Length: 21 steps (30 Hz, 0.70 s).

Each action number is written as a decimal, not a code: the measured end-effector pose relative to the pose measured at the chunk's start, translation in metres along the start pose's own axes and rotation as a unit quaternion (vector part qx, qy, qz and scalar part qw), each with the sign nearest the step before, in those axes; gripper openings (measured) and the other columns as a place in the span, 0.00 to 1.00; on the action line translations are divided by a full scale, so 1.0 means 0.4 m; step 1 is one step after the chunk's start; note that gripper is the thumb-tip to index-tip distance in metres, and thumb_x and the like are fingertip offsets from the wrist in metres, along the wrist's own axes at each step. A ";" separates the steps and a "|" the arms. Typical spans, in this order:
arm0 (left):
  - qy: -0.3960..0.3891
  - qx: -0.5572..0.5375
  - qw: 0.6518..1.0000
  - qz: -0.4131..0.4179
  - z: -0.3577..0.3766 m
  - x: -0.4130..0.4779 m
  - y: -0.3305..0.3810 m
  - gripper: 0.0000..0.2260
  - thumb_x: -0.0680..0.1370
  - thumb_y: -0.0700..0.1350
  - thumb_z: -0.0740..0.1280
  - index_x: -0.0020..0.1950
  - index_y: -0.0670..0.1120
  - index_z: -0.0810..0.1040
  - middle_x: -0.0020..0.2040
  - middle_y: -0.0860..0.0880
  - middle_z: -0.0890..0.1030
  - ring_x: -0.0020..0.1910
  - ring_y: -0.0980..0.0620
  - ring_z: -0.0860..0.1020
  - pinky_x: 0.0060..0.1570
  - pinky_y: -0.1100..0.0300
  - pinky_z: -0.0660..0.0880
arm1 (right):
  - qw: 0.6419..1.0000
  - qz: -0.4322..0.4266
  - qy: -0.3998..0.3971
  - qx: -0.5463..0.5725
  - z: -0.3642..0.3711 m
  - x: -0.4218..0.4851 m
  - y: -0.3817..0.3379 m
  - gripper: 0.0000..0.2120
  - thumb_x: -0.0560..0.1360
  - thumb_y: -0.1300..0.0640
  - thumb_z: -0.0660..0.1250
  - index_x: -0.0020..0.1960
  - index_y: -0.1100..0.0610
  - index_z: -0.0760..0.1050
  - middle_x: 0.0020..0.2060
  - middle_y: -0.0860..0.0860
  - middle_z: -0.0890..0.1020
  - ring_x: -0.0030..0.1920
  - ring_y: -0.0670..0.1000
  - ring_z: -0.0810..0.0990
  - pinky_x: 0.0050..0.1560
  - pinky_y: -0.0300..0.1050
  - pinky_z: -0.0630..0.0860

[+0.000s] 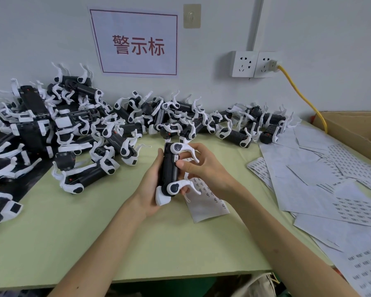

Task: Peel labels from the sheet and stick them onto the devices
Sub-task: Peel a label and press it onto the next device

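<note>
On my feed I see the person's left hand (pixel 150 185) clenched round a black plastic device with white curved legs (pixel 169 170), holding it upright over the pale green table (pixel 116 232). The right hand (pixel 204 168) grasps the same device from the other side. Its thumb presses on the black body, where a small white label (pixel 176 157) seems to sit, though the print is too blurred for me to be sure. Just under the hands, a white paper label sheet (pixel 208 206) lies flat on the table. A heap of matching black-and-white devices (pixel 94 125) lies along the wall. Loose white printed sheets (pixel 319 179) spread out on the right, beside a brown cardboard box (pixel 351 129).
</note>
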<state>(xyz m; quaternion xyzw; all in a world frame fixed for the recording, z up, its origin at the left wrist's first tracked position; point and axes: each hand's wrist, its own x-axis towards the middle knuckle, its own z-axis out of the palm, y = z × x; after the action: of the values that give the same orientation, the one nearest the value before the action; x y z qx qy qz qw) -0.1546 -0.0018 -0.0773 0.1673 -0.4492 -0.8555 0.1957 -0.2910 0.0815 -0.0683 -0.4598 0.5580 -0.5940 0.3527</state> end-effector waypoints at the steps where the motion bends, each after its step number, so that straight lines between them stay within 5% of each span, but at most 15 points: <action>1: 0.000 -0.002 1.000 0.000 -0.002 0.001 0.001 0.31 0.77 0.66 0.56 0.68 0.46 0.77 0.41 0.49 0.81 0.32 0.52 0.79 0.29 0.60 0.75 | 1.000 0.002 -0.002 0.005 0.001 -0.002 -0.002 0.26 0.73 0.56 0.77 0.66 0.59 0.70 0.47 0.44 0.84 0.45 0.52 0.82 0.48 0.54 0.75; 3: -0.002 -0.014 1.000 -0.001 -0.007 0.004 0.000 0.32 0.76 0.67 0.57 0.69 0.45 0.77 0.42 0.49 0.80 0.32 0.51 0.79 0.29 0.60 0.75 | 1.000 0.010 -0.008 0.026 0.004 -0.005 -0.006 0.28 0.72 0.52 0.76 0.67 0.58 0.70 0.49 0.48 0.83 0.44 0.55 0.82 0.49 0.59 0.76; 8: -0.004 -0.002 1.000 0.005 -0.001 0.000 -0.004 0.26 0.76 0.66 0.58 0.49 0.50 0.88 0.38 0.50 0.83 0.32 0.53 0.81 0.27 0.60 0.76 | 1.000 0.011 0.016 0.005 0.010 -0.006 -0.004 0.21 0.78 0.53 0.74 0.67 0.54 0.71 0.48 0.48 0.82 0.44 0.46 0.81 0.47 0.46 0.74; 14: 0.001 -0.020 1.000 -0.008 -0.004 0.000 -0.005 0.26 0.81 0.66 0.56 0.52 0.49 0.87 0.38 0.49 0.82 0.33 0.52 0.81 0.28 0.57 0.77 | 0.999 -0.015 -0.034 -0.005 -0.011 -0.006 -0.014 0.23 0.74 0.57 0.76 0.67 0.49 0.74 0.52 0.55 0.80 0.49 0.51 0.79 0.49 0.46 0.76; 17: 0.027 -0.019 0.999 -0.016 -0.015 0.005 -0.001 0.27 0.81 0.65 0.57 0.47 0.47 0.86 0.39 0.49 0.82 0.32 0.52 0.81 0.29 0.58 0.77 | 0.996 -0.023 -0.084 -0.023 -0.029 -0.004 -0.018 0.25 0.74 0.66 0.74 0.68 0.53 0.73 0.57 0.64 0.80 0.53 0.54 0.80 0.58 0.55 0.78; 21: 0.014 -0.030 0.999 -0.021 -0.019 0.011 0.003 0.28 0.83 0.63 0.56 0.45 0.47 0.88 0.41 0.48 0.83 0.33 0.51 0.82 0.30 0.59 0.77 | 0.996 -0.020 -0.073 -0.042 -0.029 -0.005 -0.017 0.24 0.75 0.69 0.73 0.67 0.54 0.75 0.58 0.62 0.81 0.56 0.54 0.82 0.60 0.51 0.78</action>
<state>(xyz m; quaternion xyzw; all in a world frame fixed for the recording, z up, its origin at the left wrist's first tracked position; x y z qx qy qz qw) -0.1546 -0.0101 -0.0809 0.1826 -0.4167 -0.8702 0.1894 -0.3007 0.0881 -0.0614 -0.5272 0.5459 -0.5417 0.3614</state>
